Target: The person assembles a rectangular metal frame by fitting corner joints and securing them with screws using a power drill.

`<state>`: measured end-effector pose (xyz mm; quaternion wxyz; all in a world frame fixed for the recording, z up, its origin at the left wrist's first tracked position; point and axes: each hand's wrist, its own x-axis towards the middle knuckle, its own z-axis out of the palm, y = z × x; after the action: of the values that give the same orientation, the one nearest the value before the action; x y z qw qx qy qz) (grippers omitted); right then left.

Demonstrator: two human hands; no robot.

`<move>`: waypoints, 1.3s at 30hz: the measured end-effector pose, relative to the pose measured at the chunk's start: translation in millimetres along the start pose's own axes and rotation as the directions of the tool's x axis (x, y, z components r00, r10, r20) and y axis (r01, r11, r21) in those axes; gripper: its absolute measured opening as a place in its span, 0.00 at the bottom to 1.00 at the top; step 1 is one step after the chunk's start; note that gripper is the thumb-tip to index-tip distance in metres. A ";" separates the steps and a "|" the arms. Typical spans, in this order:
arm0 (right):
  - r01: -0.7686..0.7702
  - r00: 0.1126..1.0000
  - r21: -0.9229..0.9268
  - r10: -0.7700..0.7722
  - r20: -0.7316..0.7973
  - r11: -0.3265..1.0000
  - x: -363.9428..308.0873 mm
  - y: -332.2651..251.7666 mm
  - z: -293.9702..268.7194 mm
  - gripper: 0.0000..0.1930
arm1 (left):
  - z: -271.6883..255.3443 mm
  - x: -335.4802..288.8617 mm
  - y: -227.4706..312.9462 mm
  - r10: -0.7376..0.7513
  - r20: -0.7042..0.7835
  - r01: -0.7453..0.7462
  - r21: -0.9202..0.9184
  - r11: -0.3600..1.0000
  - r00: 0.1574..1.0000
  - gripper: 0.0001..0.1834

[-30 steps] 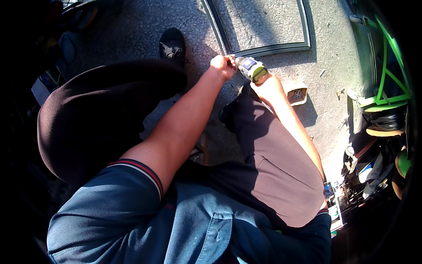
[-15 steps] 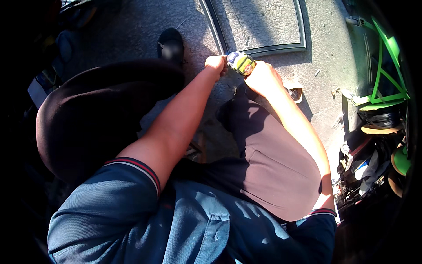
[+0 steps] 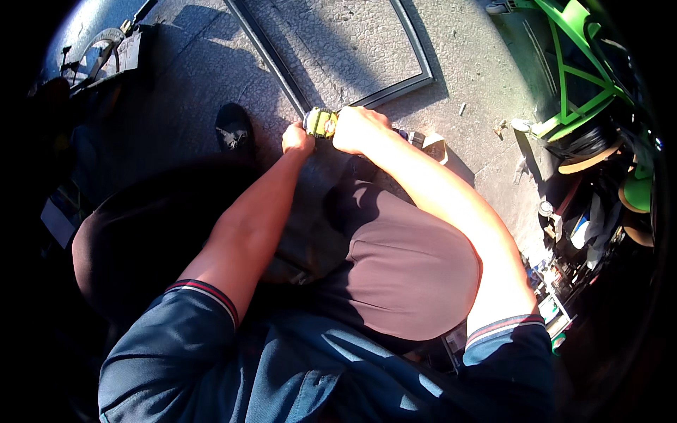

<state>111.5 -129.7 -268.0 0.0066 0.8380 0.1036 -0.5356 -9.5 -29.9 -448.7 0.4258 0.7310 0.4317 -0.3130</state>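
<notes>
A dark rectangular frame (image 3: 395,89) lies on the ground ahead, its near left corner meeting my hands. My right hand (image 3: 358,131) is closed on a compact yellow-green and dark hand tool (image 3: 321,123) with a rounded body, held at that corner. The tool's exact kind does not show. Beside the tool's left end, my left hand (image 3: 297,139) is closed close to the frame's corner. Its fingertips, and whatever they pinch, are hidden.
Cracked concrete (image 3: 451,141) surrounds the frame. A small open box (image 3: 435,149) sits beyond my right forearm. At the right stand a green metal stand (image 3: 568,77) and assorted clutter. A machine with a curved metal part (image 3: 106,56) is at the far left, past my shoe (image 3: 234,127).
The view has shifted, so the frame and both hands appear further left. My hands stay together at the frame's corner, with the tool still in the right one.
</notes>
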 end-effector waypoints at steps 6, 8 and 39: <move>0.073 0.997 -0.046 -0.074 -0.020 0.996 13.5 -3.1 6.3 0.15 | 3.9 11.0 -9.1 0.032 -0.021 -0.034 -0.057 0.998 0.999 0.17; 0.095 0.995 -0.061 -0.096 -0.028 0.994 16.3 -3.3 8.2 0.15 | 1.2 11.3 -9.6 0.029 -0.029 -0.031 -0.076 0.997 0.999 0.18; 0.284 0.825 0.669 0.181 -0.536 0.687 -79.4 89.4 173.4 0.26 | 8.9 36.4 -18.2 -0.050 0.153 0.062 -0.073 0.995 0.987 0.22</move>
<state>-60.0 -251.5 -279.5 -0.3716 0.8862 -0.0945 -0.2600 -10.9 -19.8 -489.1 0.4765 0.6757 0.4304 -0.3621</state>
